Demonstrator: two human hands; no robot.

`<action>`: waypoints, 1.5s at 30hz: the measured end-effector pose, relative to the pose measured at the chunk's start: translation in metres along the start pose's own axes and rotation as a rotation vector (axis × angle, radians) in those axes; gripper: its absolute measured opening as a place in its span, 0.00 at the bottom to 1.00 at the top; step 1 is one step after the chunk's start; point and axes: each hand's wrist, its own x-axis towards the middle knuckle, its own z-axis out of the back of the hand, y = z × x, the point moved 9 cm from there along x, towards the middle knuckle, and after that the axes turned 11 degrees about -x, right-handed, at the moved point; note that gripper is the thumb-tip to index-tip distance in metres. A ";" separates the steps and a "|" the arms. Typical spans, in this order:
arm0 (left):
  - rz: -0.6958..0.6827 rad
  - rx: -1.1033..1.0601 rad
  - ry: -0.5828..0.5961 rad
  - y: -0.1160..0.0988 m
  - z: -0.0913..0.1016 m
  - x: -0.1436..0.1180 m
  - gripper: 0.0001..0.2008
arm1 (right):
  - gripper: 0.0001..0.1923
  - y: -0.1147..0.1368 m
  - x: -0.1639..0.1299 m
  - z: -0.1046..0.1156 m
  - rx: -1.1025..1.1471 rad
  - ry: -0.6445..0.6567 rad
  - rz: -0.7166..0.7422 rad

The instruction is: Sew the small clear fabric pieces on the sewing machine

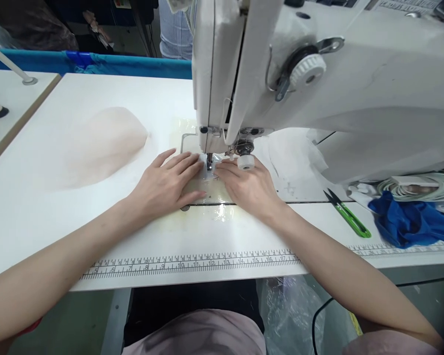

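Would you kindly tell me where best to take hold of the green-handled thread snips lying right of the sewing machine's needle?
Probably the green handle, from the near right: the green-handled thread snips lie flat, dark blades pointing up-left, handle end free.

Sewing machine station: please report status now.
Left hand and right hand flat on white fabric at needle. Scissors lie aside, nothing blocking.

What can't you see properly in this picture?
- Head view: the small pale fabric piece under the needle is mostly covered by the left hand and right hand.
- The needle tip is too small, behind the white sewing machine.
- The person in the striped shirt is cut off by the top edge.
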 end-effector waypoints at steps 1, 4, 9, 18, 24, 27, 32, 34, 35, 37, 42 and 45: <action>-0.017 0.048 -0.013 -0.003 0.004 -0.001 0.27 | 0.17 0.000 0.000 0.003 0.003 -0.014 -0.005; -0.089 0.166 -0.131 -0.013 0.021 -0.003 0.16 | 0.20 0.003 0.000 0.014 0.006 -0.079 -0.021; -0.138 0.061 -0.116 -0.012 0.020 0.001 0.11 | 0.18 0.019 0.001 0.025 0.135 -0.091 0.033; -0.077 -0.049 -0.074 -0.004 0.015 0.004 0.11 | 0.17 0.023 0.004 0.027 0.138 -0.013 0.040; -0.119 -0.121 -0.102 -0.010 0.017 0.005 0.10 | 0.15 0.025 0.002 0.026 0.165 0.019 0.001; -0.115 -0.151 -0.050 -0.009 0.010 0.005 0.12 | 0.13 0.025 0.001 0.014 0.232 0.133 -0.012; -0.125 -0.101 -0.018 -0.011 0.001 0.006 0.14 | 0.14 0.010 -0.002 0.001 0.172 0.192 -0.106; -0.136 -0.085 -0.011 -0.013 -0.002 0.005 0.15 | 0.12 0.007 -0.002 -0.001 0.133 0.194 -0.104; -0.139 -0.080 -0.010 -0.014 -0.003 0.005 0.15 | 0.11 0.006 -0.002 -0.002 0.115 0.189 -0.105; -0.131 -0.065 -0.006 -0.015 -0.004 0.003 0.17 | 0.10 0.003 -0.002 -0.001 0.083 0.170 -0.108; -0.107 -0.029 0.038 -0.019 -0.007 0.000 0.21 | 0.16 0.000 -0.001 -0.002 0.049 0.164 -0.106; -0.106 0.006 0.022 -0.023 -0.005 0.001 0.22 | 0.16 0.000 0.000 -0.003 0.043 0.166 -0.105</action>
